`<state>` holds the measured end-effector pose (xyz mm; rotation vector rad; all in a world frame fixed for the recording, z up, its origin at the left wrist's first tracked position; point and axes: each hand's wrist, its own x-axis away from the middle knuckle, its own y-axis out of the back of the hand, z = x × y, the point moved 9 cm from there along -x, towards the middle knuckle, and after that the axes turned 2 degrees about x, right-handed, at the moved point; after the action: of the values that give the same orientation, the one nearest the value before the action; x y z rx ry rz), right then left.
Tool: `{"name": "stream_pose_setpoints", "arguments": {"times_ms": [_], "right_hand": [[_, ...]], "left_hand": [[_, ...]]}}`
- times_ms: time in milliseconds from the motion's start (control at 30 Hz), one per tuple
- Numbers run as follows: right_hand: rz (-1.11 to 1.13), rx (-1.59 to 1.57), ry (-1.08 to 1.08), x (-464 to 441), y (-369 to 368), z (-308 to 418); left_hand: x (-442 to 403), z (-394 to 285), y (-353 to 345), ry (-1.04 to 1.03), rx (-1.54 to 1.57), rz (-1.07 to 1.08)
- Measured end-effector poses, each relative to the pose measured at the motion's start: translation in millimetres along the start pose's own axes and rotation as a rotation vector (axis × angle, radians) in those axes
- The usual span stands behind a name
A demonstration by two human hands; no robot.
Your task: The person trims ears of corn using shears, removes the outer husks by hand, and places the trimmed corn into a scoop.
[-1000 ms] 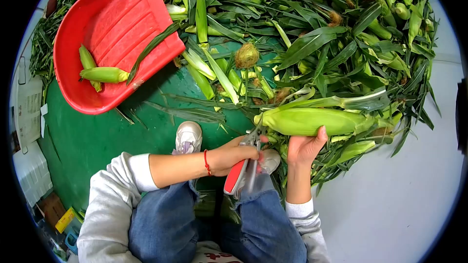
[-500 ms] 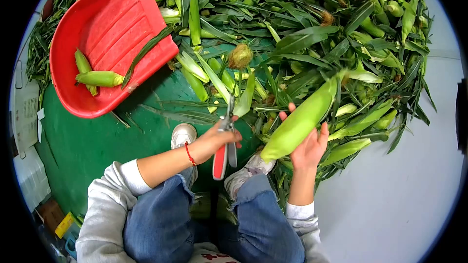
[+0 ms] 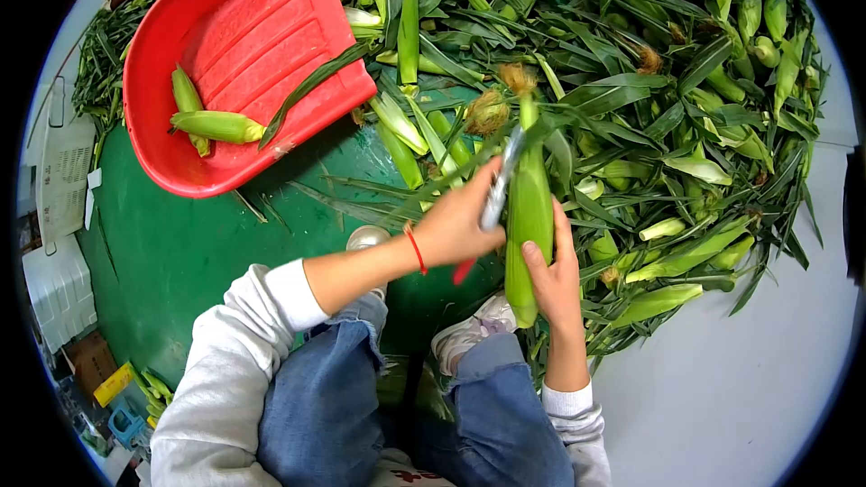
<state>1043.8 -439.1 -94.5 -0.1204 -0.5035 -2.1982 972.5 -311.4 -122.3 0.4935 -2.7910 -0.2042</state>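
My left hand point(image 3: 456, 225) is closed around pruning shears point(image 3: 499, 188), a grey tool with a red handle part showing below the fingers. The blades, slightly blurred, reach the narrow upper end of an ear of corn point(image 3: 529, 216); whether they grip it I cannot tell. My right hand point(image 3: 555, 284) holds that ear upright by its lower right side, thumb across the front. The ear is in its green husk, with long leaves and brown silk at the top.
A red scoop-shaped tub point(image 3: 262, 27) on the green floor point(image 3: 225, 234) holds two husked-on ears point(image 3: 216, 126) and a leaf. A big heap of corn leaves and ears point(image 3: 613, 108) spreads across the back and right. Grey flooring point(image 3: 722, 379) lies at right, white crates point(image 3: 59, 293) at left.
My left hand has raised the shears up and right to the ear's top. The ear has swung from a slant to nearly upright, and my right hand's fingers have closed on it.
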Motion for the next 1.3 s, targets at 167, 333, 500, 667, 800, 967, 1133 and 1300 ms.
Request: {"name": "stream_pose_setpoints", "arguments": {"times_ms": [167, 333, 500, 667, 800, 967, 1133, 1300], "right_hand": [[-0.047, -0.070, -0.066, 13.5, 7.1, -16.0], [-0.116, 0.376, 0.143, 10.6, 28.5, 2.2], [0.016, 0.640, 0.230, 20.5, 21.7, 13.3], [0.076, 0.705, 0.248, 20.2, 16.0, 14.5], [0.016, 0.456, 0.147, 16.2, 28.1, -5.1], [-0.257, -0.145, -0.113, 8.5, 32.6, -43.6], [-0.161, 0.114, 0.043, 7.2, 4.4, -24.4], [0.034, -0.262, -0.061, 7.8, -2.2, -17.5]], "left_hand": [[-23.0, 69.5, 80.6, 0.265, 0.644, -0.365], [38.9, 61.5, 14.4, 0.289, 0.270, 0.370], [36.5, 34.4, 3.0, -0.028, 0.039, 0.511], [31.0, 34.8, 10.8, -0.006, -0.103, 0.469], [21.7, 80.2, 37.5, 0.103, -0.240, 0.145], [46.1, 69.8, -7.8, 0.087, -0.080, 0.319], [24.9, 21.4, -35.8, -0.186, 0.053, 0.123], [-11.6, 66.0, 22.8, 0.179, 0.326, -0.178]]}}
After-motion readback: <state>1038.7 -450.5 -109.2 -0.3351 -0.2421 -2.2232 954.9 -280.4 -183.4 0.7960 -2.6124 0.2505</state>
